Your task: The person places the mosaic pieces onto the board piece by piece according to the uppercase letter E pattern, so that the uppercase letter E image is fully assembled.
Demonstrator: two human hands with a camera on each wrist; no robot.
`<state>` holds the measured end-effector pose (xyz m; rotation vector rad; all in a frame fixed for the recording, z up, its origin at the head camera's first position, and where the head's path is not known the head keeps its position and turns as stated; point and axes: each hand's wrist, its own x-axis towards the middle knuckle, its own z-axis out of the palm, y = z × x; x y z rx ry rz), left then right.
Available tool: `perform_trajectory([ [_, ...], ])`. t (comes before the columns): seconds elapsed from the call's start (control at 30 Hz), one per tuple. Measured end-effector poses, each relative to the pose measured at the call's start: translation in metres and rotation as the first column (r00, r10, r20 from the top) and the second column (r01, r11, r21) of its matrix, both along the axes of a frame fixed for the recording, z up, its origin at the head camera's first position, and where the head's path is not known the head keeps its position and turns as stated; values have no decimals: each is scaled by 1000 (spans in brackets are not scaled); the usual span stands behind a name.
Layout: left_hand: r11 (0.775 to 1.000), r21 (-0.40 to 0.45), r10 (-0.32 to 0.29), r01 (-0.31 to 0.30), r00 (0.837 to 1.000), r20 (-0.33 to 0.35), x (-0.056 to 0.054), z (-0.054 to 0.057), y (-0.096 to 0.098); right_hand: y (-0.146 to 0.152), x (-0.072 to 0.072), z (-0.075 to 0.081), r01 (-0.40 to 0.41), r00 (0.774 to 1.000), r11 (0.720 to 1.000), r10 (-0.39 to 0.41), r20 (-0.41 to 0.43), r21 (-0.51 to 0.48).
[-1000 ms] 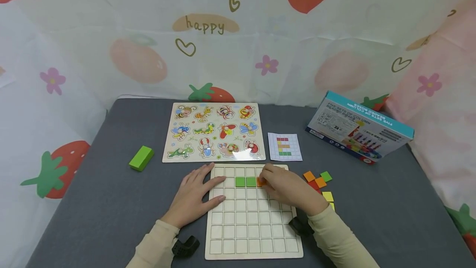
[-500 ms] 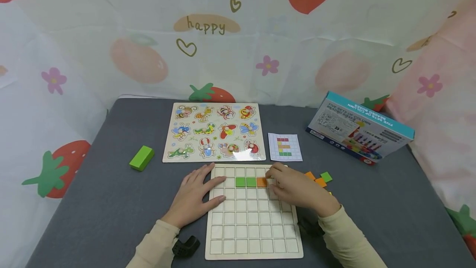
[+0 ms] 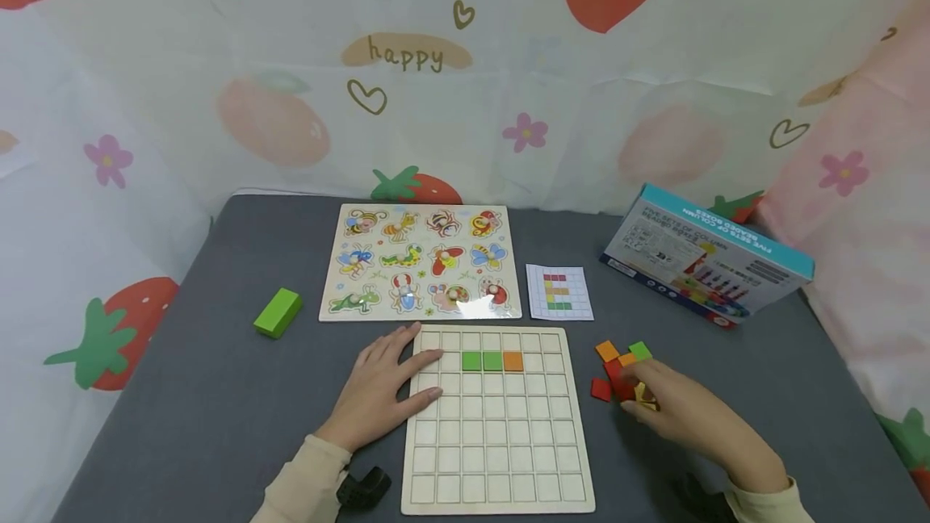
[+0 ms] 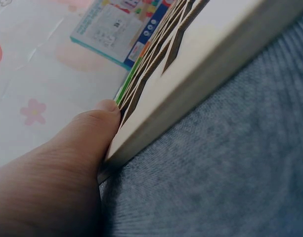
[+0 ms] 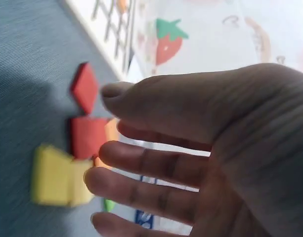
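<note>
your right hand (image 3: 683, 410) is hovering, fingers parted and pinching nothing, over the loose tiles (image 3: 616, 376) near three o'clock of the grid board (image 3: 496, 458); your left hand (image 3: 374, 390) is lying spread at its nine o'clock edge. you are no longer covering the orange tile (image 3: 513, 361), now sitting near twelve beside two green tiles (image 3: 471, 361), so that placement is looking finished; the pattern card (image 3: 559, 293) is lying beyond, toward one o'clock
</note>
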<state>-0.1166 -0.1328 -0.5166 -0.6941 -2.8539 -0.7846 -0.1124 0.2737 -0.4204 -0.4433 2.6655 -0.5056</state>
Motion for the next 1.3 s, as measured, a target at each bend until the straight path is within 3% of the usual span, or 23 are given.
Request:
perform_trajectory([
  [0.17, 1000, 30, -6, 7, 1000, -31, 0, 0, 1, 18, 14, -11, 0, 998, 1000, 1, -57, 8],
  [0.37, 1000, 31, 0, 1, 999, -39, 1, -1, 1, 25, 21, -20, -41, 990, 999, 38, -139, -17],
  [0.9, 1000, 29, -6, 6, 1000, -22, 1, 1, 0, 26, 11, -30, -22, 959, 1000, 22, -283, 3],
  [1.17, 1000, 24, -1, 2, 1000, -8, 0, 0, 0, 28, 13, -32, -14, 953, 1000, 11, -303, -6],
  [1.3, 1000, 15, 1, -1, 1000, -1, 0, 0, 0, 28, 14, -32, 1, 961, 1000, -1, -275, 0],
])
